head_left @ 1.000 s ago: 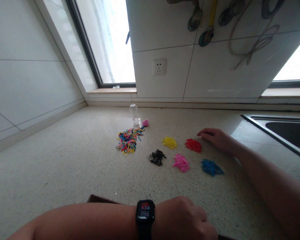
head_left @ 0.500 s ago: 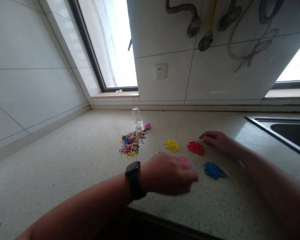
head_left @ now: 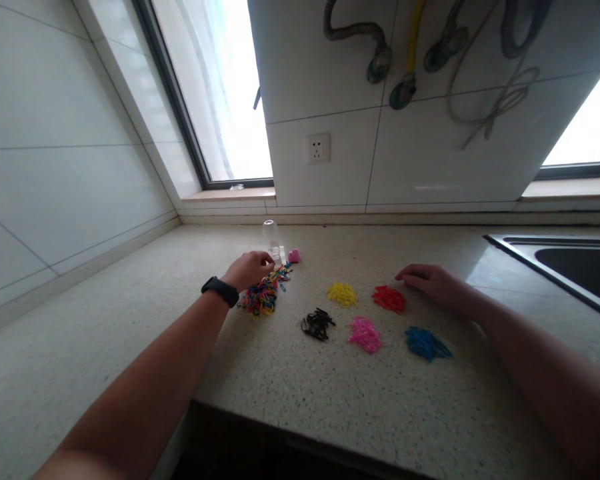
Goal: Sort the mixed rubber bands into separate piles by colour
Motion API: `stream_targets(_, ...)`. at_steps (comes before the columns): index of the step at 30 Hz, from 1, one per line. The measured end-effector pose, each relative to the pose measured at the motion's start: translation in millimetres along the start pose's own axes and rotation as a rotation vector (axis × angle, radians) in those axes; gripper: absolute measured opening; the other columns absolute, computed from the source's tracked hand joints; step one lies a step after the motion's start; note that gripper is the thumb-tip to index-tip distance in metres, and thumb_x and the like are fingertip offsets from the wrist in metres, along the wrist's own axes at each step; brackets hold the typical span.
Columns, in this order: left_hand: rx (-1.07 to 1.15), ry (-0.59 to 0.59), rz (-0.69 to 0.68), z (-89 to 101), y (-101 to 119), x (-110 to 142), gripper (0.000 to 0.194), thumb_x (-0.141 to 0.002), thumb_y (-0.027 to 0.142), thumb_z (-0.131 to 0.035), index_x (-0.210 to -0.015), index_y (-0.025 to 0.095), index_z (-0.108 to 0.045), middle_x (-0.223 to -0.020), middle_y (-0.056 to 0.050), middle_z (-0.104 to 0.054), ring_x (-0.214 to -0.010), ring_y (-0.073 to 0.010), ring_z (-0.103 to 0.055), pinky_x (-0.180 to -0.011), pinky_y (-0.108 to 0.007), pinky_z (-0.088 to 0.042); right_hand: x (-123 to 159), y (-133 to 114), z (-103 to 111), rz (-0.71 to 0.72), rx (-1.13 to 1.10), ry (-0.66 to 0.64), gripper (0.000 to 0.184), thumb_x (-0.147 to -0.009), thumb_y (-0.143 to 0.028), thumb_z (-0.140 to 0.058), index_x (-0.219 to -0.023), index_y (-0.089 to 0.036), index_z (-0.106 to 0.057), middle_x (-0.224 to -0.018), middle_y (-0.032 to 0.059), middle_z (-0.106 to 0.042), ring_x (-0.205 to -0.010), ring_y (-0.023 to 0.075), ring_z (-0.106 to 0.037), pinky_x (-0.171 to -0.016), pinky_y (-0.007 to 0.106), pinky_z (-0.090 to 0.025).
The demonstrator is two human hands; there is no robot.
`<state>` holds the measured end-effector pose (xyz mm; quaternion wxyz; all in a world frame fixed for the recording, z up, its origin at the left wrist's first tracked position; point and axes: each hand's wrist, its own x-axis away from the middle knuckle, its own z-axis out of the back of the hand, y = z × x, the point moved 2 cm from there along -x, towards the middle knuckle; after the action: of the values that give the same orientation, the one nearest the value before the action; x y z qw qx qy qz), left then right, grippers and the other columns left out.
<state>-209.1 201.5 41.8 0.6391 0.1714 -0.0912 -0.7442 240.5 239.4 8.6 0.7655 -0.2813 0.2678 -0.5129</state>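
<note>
My left hand (head_left: 251, 269), with a black watch on the wrist, reaches over the mixed pile of coloured bands (head_left: 264, 295), its fingers curled together at the pile's far edge. What they pinch is hidden. My right hand (head_left: 430, 279) rests flat on the counter just right of the red pile (head_left: 389, 299). Sorted piles lie between the hands: yellow (head_left: 342, 293), black (head_left: 317, 324), pink (head_left: 365, 334) and blue (head_left: 425, 343).
A small clear bottle (head_left: 271, 238) lies beside a pink cap (head_left: 294, 255) behind the mixed pile. A steel sink (head_left: 565, 261) sits at the right. The counter's front edge (head_left: 300, 433) runs below the piles. A tiled wall carries a socket (head_left: 317, 148) and hanging hoses.
My left hand moved from near the front edge, across the sorted piles, out to the mixed pile. My right hand stayed beside the red pile.
</note>
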Motion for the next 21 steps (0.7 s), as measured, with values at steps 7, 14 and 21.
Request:
stream_targets(7, 0.035, -0.17, 0.106, -8.4, -17, -3, 0.033, -0.096, 0.036, -0.059, -0.122, 0.015, -0.059, -0.122, -0.01, -0.06, -0.103, -0.0227, -0.062, -0.086, -0.042, -0.055, 0, 1, 1, 0.008, 0.009, -0.006, 0.036, -0.08, -0.055, -0.059, -0.09, -0.024, -0.075, -0.092, 0.0089, -0.074, -0.089, 0.0292, -0.066, -0.082, 0.042, -0.05)
stream_targets(14, 0.158, -0.147, 0.144, -9.4, -19, -4, 0.034, -0.095, 0.035, -0.059, -0.123, 0.015, -0.059, -0.124, -0.01, -0.059, -0.104, -0.0237, -0.061, -0.086, -0.043, -0.055, 1, -1, 2, 0.024, 0.022, -0.002, 0.034, -0.082, -0.052, -0.057, -0.091, -0.024, -0.075, -0.093, 0.0093, -0.074, -0.091, 0.0291, -0.066, -0.083, 0.041, -0.05)
stream_targets(21, 0.454, -0.044, 0.133, -0.1, 4, -3, 0.033, -0.095, 0.035, -0.059, -0.12, 0.014, -0.059, -0.118, -0.009, -0.061, -0.1, -0.0222, -0.062, -0.084, -0.041, -0.055, 1, -1, 1, 0.014, 0.021, -0.004, 0.034, -0.082, -0.053, -0.058, -0.09, -0.024, -0.075, -0.093, 0.0087, -0.074, -0.089, 0.0284, -0.066, -0.082, 0.041, -0.05)
